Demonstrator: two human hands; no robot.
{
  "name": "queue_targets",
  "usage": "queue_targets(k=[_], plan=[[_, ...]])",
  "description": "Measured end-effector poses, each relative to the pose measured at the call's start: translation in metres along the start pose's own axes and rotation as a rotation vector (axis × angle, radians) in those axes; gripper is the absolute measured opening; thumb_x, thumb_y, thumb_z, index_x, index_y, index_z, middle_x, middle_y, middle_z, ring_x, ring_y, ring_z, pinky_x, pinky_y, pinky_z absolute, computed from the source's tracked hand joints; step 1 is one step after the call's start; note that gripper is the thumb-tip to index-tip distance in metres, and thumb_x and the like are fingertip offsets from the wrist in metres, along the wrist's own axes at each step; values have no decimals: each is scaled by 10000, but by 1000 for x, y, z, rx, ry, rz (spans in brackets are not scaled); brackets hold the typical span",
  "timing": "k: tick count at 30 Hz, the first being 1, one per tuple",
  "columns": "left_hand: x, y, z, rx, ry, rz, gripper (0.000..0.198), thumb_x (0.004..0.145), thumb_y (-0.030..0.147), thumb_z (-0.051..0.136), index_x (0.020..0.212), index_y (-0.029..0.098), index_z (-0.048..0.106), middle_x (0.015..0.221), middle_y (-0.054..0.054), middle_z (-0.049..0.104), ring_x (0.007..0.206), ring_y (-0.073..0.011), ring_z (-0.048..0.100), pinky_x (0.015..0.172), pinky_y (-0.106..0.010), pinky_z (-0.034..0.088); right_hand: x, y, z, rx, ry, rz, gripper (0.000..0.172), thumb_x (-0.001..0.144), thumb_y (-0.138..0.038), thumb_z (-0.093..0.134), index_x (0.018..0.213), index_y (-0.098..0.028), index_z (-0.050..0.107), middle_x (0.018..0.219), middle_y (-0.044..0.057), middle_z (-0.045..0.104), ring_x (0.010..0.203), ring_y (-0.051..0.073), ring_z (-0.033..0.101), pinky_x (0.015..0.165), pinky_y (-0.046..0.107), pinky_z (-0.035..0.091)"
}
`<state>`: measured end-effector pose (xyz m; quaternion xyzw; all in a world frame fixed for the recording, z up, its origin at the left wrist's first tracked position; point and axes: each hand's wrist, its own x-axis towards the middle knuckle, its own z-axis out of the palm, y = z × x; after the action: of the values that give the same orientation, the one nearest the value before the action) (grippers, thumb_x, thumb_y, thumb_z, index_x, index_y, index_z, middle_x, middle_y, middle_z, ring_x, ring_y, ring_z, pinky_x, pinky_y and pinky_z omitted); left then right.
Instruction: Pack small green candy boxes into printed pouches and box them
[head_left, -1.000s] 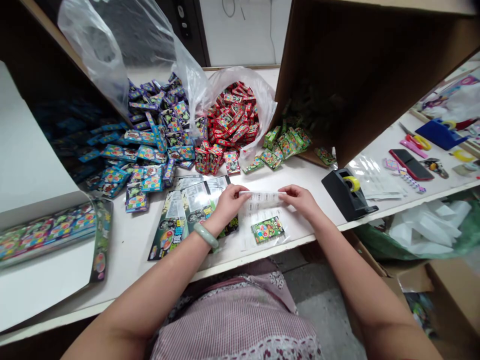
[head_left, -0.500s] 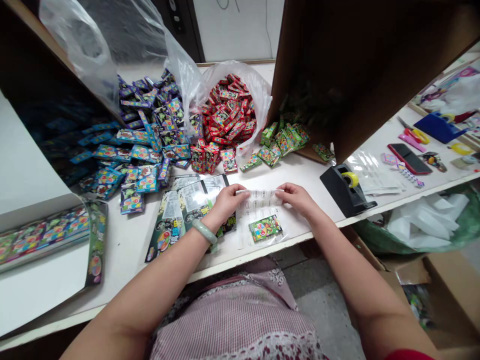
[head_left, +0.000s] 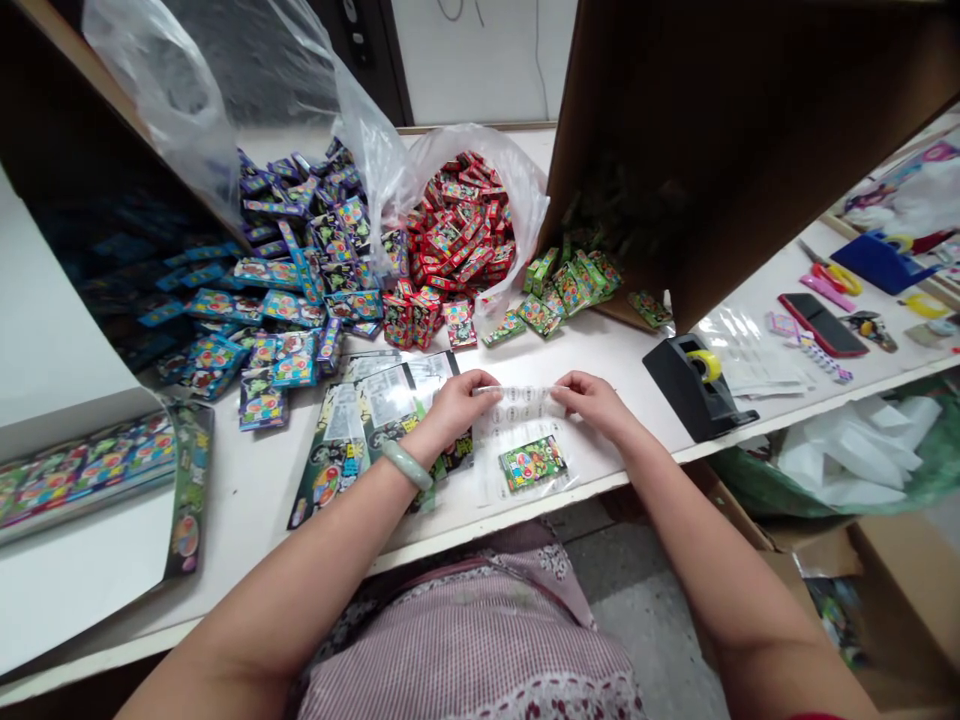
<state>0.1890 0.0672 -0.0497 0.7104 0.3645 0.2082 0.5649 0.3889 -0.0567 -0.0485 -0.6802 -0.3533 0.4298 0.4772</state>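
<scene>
My left hand (head_left: 463, 408), with a pale green bangle on its wrist, pinches the upper left corner of a clear sheet of round stickers (head_left: 519, 402). The sheet's upper right corner is between the thumb and fingers of my right hand (head_left: 590, 397). Below the stickers, a small green packet (head_left: 532, 463) lies inside or under clear plastic near the table's front edge; which of the two I cannot tell. Dark printed bags (head_left: 337, 450) overlap on the table just left of my left hand.
Piles of blue packets (head_left: 289, 308), purple packets (head_left: 337, 225), red packets (head_left: 465, 235) and green packets (head_left: 574, 285) lie behind. A black tape dispenser (head_left: 686, 390) stands right. An open display box (head_left: 191, 490) is left. Scissors (head_left: 832, 275) and a phone (head_left: 823, 324) lie far right.
The lower part of the sticker sheet appears folded or drawn back, with fewer rows of round stickers showing. Both hands keep their pinch, and the view has shifted slightly.
</scene>
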Motion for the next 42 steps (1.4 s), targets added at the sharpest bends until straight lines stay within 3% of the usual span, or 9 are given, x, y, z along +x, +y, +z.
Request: queue_targets(k=[3,8,14,18,25,31,34,38,42], plan=[[0,1,-1,3,-5,7,160,693,325,663,758,179,662,702,8,649,655,-156,568,630,-259,440,1,-1,-2,-24,-33,5,261,681,-436,677,644,-201,571,548,-37,531,497,105,463,510,260,372],[-3,6,-3,-16,-62,15,201,679,327,658,815,178,652,723,11,643,658,-150,565,633,-253,444,8,-14,0,-104,-145,-9,302,590,-385,753,792,-190,641,788,6,643,648,128,539,597,266,421],[-2,14,-1,-3,-53,-2,232,657,352,684,789,161,665,779,-11,664,726,-161,582,700,-264,446,15,-20,6,-180,-193,8,350,611,-487,734,680,-175,593,592,-44,528,535,94,427,510,242,320],[1,14,3,21,-19,-28,234,673,383,670,717,153,662,709,-11,645,668,-155,556,651,-264,422,14,-19,4,-215,-214,34,384,624,-532,710,675,-164,615,548,-48,494,503,87,387,479,240,276],[0,14,0,28,-52,-24,211,654,353,683,727,156,665,688,7,636,646,-141,544,628,-249,412,14,-19,4,-196,-188,24,366,598,-490,729,702,-172,582,633,-30,543,565,102,452,519,243,342],[0,14,0,45,-68,-31,244,705,387,651,692,145,674,636,1,627,609,-140,528,598,-251,395,15,-18,1,-272,-249,20,346,665,-506,658,656,-165,603,557,-51,457,528,88,370,509,245,268],[0,15,0,44,-86,-28,239,706,381,654,683,144,674,611,5,618,589,-136,517,583,-249,388,16,-21,-1,-274,-279,37,335,643,-495,676,662,-167,611,555,-46,474,531,96,392,507,246,280],[2,16,-1,13,-96,-8,181,668,322,689,717,149,672,665,6,643,630,-139,547,612,-244,412,20,-24,1,-281,-309,5,315,605,-449,717,718,-173,612,650,-22,554,595,113,451,541,249,332],[3,10,-3,-31,-44,-2,204,648,317,714,751,154,647,726,1,647,675,-141,562,638,-242,425,23,-22,1,-311,-313,-22,299,624,-448,710,650,-182,574,617,-33,514,584,110,422,536,249,308]])
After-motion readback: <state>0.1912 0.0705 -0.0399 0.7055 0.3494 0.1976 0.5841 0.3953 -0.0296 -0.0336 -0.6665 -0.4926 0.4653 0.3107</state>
